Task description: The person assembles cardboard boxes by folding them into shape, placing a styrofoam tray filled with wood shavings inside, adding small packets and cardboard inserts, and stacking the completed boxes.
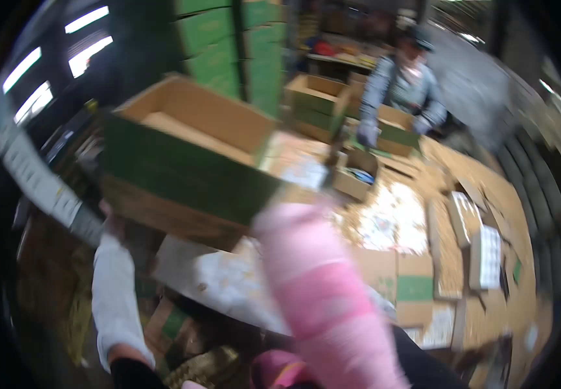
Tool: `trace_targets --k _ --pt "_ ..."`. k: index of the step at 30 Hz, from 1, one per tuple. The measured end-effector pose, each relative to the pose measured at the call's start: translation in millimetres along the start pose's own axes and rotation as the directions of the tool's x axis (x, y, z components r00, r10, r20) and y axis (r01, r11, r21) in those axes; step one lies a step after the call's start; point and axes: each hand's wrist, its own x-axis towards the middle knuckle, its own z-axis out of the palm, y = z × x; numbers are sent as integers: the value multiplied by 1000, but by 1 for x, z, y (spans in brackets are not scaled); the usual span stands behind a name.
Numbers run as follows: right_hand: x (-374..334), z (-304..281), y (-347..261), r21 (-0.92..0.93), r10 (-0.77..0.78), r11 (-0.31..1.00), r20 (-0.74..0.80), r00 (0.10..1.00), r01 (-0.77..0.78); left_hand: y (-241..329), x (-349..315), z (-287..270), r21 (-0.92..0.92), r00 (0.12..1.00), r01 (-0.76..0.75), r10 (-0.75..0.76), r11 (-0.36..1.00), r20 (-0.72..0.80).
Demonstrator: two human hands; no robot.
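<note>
The large, open-topped, green-and-brown cardboard box (pixel 186 178), in the air between blurred left hand (pixel 114 223) and pink right sleeve (pixel 326 285), seems light but stiff, best held by both ends, though whether fingers pinch it I cannot tell.

Looks like a packing workshop or a working storeroom. Shows as much in a broad worktable (pixel 445 155), partly spread with flattened cardboard (pixel 377 272) and bearing open cartons (pixel 309 113) along its far side, a small box (pixel 351 185) of blurred contents near its middle, and white gridded packs (pixel 486 256) toward its right end. Includes a co-worker (pixel 377 87) in cap and long sleeves, handling a carton across the worktable, green cartons (pixel 209 39) stacked high beyond its far left, and a cluttered shelf (pixel 338 59) behind it.
</note>
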Motion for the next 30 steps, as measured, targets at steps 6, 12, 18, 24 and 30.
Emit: trace_targets --k 6,12,18,24,30 --pt "139 11 11 -346 -88 924 -613 785 -166 151 -14 -40 -354 996 -87 90 931 -7" --pt "49 -89 -23 -836 -427 543 -191 884 82 278 -93 -174 -818 908 -117 -273 563 -318" --pt "-179 -401 15 -780 -565 -351 -265 782 -518 533 -268 -60 -795 689 335 443 506 573" --pt "-254 -465 26 -850 -498 -282 -267 825 -445 653 -282 -173 -547 749 338 133 765 649" --pt "-326 -406 -138 -905 -715 -391 182 675 -169 580 -227 -278 -714 788 605 391 -353 475"
